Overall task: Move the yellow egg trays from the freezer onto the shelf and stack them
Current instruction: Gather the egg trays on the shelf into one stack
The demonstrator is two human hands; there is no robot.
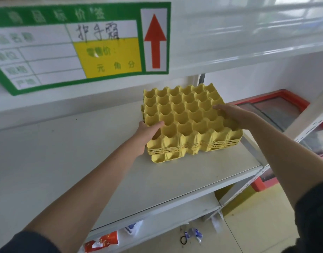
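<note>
Left hand (148, 131) gripping near-left corner of yellow egg trays (190, 121), thumb hooked into a cell, likely squaring the stack. Trays nested, resting on the shelf (84, 161) toward its right end. Right hand (228, 114) on top-right edge, fingers curled over the rim, steadying. Open shelf room left of stack; right edge and upright post (310, 115) close. Freezer (277, 106) beyond, far right.
</note>
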